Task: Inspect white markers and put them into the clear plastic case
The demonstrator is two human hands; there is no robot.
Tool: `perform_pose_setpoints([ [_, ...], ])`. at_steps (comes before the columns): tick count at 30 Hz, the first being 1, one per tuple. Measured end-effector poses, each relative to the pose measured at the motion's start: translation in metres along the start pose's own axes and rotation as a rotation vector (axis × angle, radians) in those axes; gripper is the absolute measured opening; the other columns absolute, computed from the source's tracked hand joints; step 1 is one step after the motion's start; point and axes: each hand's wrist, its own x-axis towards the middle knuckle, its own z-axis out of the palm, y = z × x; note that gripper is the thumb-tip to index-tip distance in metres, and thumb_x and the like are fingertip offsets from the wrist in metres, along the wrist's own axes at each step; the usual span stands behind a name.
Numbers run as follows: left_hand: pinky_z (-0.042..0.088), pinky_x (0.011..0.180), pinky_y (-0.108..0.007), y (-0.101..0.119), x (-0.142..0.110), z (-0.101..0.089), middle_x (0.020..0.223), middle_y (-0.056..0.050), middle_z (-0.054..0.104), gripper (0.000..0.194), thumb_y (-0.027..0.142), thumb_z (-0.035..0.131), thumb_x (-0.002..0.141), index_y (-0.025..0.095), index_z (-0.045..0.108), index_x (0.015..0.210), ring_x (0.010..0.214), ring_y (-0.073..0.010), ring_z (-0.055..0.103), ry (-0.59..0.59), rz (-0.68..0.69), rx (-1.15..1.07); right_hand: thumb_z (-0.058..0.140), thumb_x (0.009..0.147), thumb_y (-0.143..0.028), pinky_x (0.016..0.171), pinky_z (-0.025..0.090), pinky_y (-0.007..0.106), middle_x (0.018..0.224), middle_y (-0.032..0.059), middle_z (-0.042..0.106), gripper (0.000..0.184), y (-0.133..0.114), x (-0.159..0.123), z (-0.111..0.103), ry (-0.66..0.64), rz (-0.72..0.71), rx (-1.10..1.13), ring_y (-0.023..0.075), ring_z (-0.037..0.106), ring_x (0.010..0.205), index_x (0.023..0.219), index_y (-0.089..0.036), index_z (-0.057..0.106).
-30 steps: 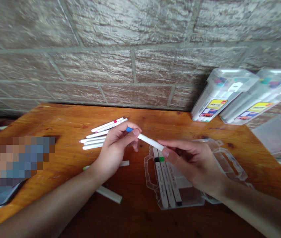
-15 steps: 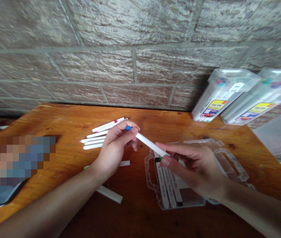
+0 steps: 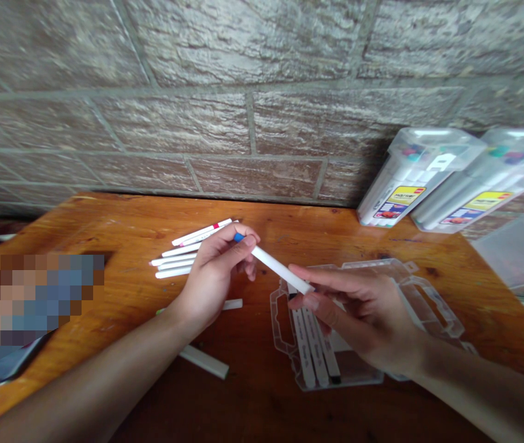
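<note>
A white marker (image 3: 276, 266) with a blue band slants between my two hands above the table. My left hand (image 3: 225, 264) pinches its blue upper end between thumb and fingers. At the lower end, my right hand (image 3: 358, 307) has its thumb and fingers closed around the tip. Beneath the right hand lies an open clear plastic case (image 3: 280, 320), with several white markers (image 3: 313, 347) side by side in it; the hand hides part of them. Several more white markers (image 3: 178, 258) lie in a group behind my left hand. Another marker (image 3: 206, 361) rests near my left forearm, which partly covers it.
Two clear boxes of markers, a nearer one (image 3: 409, 184) and one further right (image 3: 478, 191), stand at the back right by the brick wall (image 3: 197, 123). A pixelated flat object (image 3: 26, 314) lies on the wooden table (image 3: 118, 227) at left.
The fingers of my right hand have shifted slightly around the lower end of the marker. My left hand and the things on the table look the same.
</note>
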Motion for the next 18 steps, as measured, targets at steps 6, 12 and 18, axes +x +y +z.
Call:
perform_pose_setpoints([
  [6, 0.047, 0.057, -0.024, -0.0005, -0.0003, -0.0004, 0.067, 0.002, 0.056, 0.015, 0.029, 0.075, 0.091, 0.018, 0.067, 0.084, 0.06, -0.0127, 0.053, -0.003, 0.005, 0.007, 0.072, 0.096, -0.023, 0.05, 0.059, 0.024, 0.101, 0.0069, 0.086, 0.041, 0.0039, -0.0009, 0.0023, 0.02, -0.021, -0.011, 0.0158, 0.075, 0.064, 0.137, -0.023, 0.076],
  [12, 0.046, 0.057, -0.023, 0.0004, -0.0004, -0.0002, 0.066, 0.002, 0.056, 0.015, 0.028, 0.074, 0.092, 0.018, 0.067, 0.084, 0.059, -0.0121, 0.053, -0.002, 0.002, 0.003, 0.07, 0.098, -0.025, 0.047, 0.056, 0.021, 0.095, 0.0036, 0.087, 0.039, 0.001, 0.0, 0.0004, -0.016, 0.0, 0.018, 0.0112, 0.068, 0.052, 0.137, -0.027, 0.076],
  [18, 0.047, 0.057, -0.022, 0.0005, 0.0, 0.0001, 0.068, 0.002, 0.055, 0.014, 0.026, 0.073, 0.093, 0.018, 0.068, 0.084, 0.06, -0.0115, 0.053, -0.004, 0.002, -0.007, 0.065, 0.102, -0.024, 0.048, 0.057, 0.021, 0.101, 0.001, 0.087, 0.04, 0.0005, -0.0001, -0.0007, -0.037, 0.011, 0.088, 0.0102, 0.068, 0.051, 0.14, -0.035, 0.073],
])
